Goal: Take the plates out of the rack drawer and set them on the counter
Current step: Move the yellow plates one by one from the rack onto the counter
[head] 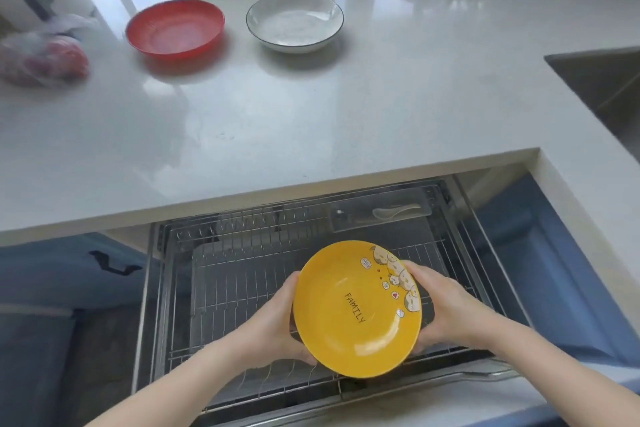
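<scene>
Both hands, left (273, 319) and right (446, 308), hold the yellow plate (356, 308) by its rim, fingers closed on it, above the open rack drawer (242, 274). A red plate (175, 28) and a white plate (294, 21) sit on the counter (311, 107).

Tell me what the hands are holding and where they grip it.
The yellow plate, gripped at opposite rim edges: left hand on its left side, right hand on its right.

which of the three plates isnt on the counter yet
The yellow plate, held by both hands over the rack drawer. The red plate and the white plate already sit on the counter.
</scene>
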Motion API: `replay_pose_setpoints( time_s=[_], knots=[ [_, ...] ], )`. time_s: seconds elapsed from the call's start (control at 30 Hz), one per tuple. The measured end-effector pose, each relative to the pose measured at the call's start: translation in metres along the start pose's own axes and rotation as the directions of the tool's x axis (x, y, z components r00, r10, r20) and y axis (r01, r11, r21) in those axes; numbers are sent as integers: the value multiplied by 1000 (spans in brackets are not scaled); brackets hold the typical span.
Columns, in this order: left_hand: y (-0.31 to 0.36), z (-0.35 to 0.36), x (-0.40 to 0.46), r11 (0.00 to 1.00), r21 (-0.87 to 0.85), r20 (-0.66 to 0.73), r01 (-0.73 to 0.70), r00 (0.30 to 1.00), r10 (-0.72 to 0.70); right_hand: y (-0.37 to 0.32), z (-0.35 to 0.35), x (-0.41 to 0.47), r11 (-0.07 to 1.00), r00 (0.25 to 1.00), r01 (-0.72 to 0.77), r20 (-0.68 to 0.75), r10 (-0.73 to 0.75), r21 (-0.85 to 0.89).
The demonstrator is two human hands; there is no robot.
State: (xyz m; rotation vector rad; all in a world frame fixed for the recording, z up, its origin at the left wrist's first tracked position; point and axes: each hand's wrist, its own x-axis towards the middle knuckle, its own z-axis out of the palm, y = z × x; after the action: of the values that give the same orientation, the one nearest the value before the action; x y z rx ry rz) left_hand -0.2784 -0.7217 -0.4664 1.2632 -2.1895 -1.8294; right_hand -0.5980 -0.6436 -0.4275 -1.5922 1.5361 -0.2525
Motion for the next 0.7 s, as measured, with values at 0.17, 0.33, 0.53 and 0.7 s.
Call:
replay_pose_setpoints(
  time_s=[0.17,0.33,0.53,0.7],
  knots=[
    [64,-29,-14,994,23,-12,-108,994,109,-36,-45,-33,998,994,47,-101,-42,49],
    [138,-75,2,977,97,0,-188,982,189,-58,-109,-34,993,980,83,-185,-67,82],
    [182,-115,62,973,167,-20,-158,986,164,-49,-179,18,995,987,87,-141,-78,54],
    [193,-137,119,984,148,-77,-103,990,116,-27,-225,74,996,992,80,-99,-76,46]
  ],
)
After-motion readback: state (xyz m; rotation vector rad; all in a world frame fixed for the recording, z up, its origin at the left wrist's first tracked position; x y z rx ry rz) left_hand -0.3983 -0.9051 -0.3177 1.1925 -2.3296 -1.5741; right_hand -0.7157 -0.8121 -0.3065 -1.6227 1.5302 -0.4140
